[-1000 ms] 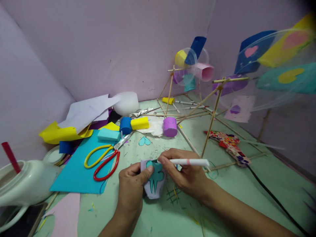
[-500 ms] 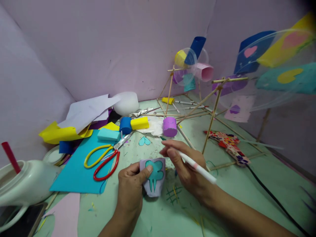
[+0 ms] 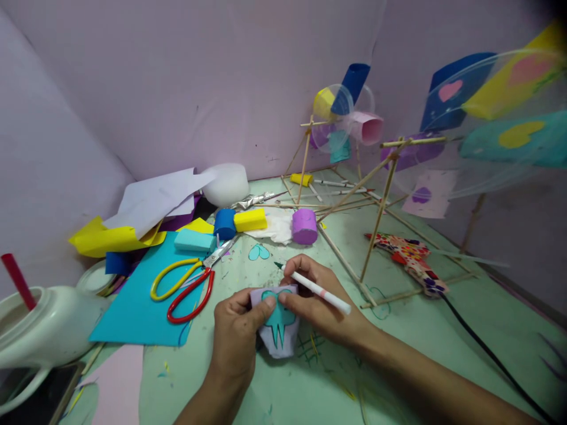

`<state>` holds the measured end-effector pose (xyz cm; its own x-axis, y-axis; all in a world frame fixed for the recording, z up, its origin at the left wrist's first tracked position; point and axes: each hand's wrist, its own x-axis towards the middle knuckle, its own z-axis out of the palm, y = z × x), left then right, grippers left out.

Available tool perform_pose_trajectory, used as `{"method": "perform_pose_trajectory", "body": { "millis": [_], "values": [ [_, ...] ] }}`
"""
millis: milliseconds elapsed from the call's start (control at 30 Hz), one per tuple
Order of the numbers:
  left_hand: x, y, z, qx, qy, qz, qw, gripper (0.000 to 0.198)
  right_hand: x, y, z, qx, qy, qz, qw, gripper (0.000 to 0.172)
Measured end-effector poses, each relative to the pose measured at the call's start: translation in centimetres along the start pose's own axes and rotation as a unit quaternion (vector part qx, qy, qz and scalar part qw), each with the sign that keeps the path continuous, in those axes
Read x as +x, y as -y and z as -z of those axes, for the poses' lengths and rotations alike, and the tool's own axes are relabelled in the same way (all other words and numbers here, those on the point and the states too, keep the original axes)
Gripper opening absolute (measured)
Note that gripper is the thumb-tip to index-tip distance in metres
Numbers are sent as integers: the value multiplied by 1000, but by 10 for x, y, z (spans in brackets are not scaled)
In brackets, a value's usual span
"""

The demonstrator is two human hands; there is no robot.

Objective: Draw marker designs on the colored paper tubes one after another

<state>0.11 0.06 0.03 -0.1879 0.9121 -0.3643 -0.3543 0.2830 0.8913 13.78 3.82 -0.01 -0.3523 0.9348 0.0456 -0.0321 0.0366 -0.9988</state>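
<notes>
Pen shifted (one pen, one cup).

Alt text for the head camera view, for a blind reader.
The left hand and right hand pinch a lilac paper piece with a teal shape at a green table; the right also grips a white marker. Red and yellow scissors lie on a blue sheet at left, stick frames behind.

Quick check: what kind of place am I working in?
Probably a craft corner: a green table strewn with a blue foam sheet, scissors and a stick-built pinwheel. The left hand holds a lilac paper piece, the right hand a white marker.
</notes>
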Motion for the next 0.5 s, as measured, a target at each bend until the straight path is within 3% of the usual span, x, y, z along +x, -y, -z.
{"method": "perform_pose_trajectory", "body": {
  "millis": [200,333,500],
  "values": [
    [0,1,3,-7,-3,-5,1000,17,-2,1,-1,-46,-3,36,998,19],
    [0,0,3,-14,-4,-7,1000,16,-4,8,6,-130,-85,129,979,14],
    [0,-1,2,-6,-9,4,1000,17,-7,12,10,-42,-138,225,964,17]
  ]
}}
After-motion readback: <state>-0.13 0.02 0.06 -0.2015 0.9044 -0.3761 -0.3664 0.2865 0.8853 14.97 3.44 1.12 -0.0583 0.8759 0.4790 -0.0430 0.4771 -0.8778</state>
